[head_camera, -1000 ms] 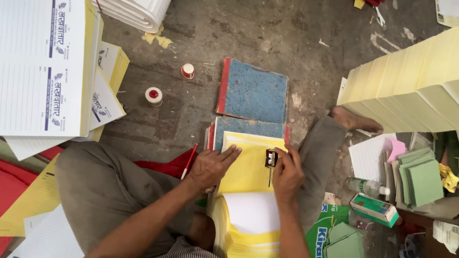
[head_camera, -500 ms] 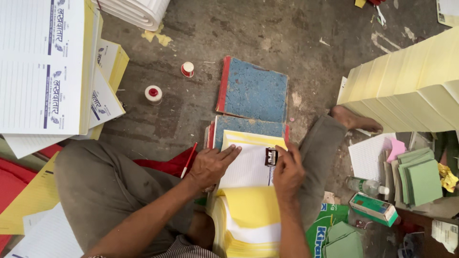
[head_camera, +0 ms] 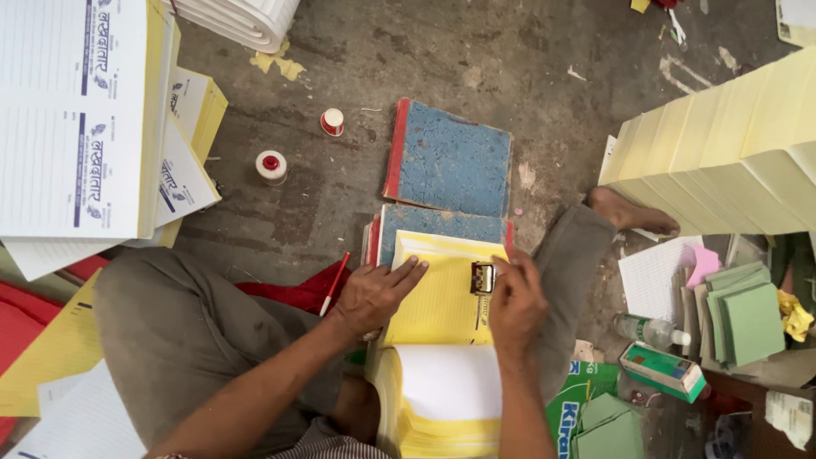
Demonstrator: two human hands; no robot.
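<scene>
Grey concrete floor [head_camera: 340,212], paper stacks around; right hand [head_camera: 515,304] grasping small metal stamper [head_camera: 482,278] pressed onto yellow sheet [head_camera: 438,297]; left hand [head_camera: 374,296] flat, unclenched, beside it on same sheet; blue-covered book [head_camera: 448,161] just beyond

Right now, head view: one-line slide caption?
Seated on the floor, left hand flattens a yellow sheet while right hand holds a small metal stamper.

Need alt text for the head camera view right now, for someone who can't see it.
A person seated on a concrete floor presses the left hand flat on a yellow ruled sheet while the right hand holds a small metal stamping device on it. Blue-covered books lie just beyond, with paper stacks around.
</scene>
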